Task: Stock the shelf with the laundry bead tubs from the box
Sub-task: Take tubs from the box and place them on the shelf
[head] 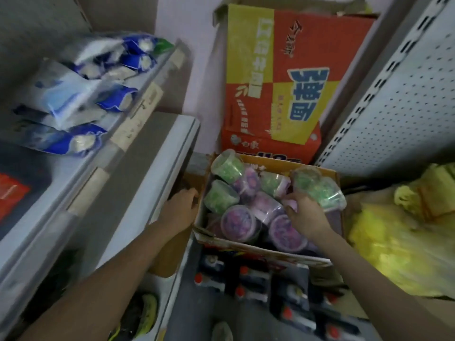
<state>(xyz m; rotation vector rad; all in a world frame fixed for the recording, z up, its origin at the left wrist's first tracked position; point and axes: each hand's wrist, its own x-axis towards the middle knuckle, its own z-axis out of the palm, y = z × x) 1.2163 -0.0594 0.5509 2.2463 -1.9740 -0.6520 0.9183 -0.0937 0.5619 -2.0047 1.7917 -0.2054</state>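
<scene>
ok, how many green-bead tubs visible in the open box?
5 clear plastic tubs of green beads in the cardboard box: back-left corner, left wall, back centre, two back-right above the right hand. Others may lie buried.

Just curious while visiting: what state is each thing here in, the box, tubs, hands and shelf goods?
Box, open.
Tubs, jumbled, lying on their sides.
Pink tub, gripped by right hand.
Left hand, resting against box's left side.
Blue bags, lying on shelf.
Red carton, standing behind the box.
</scene>
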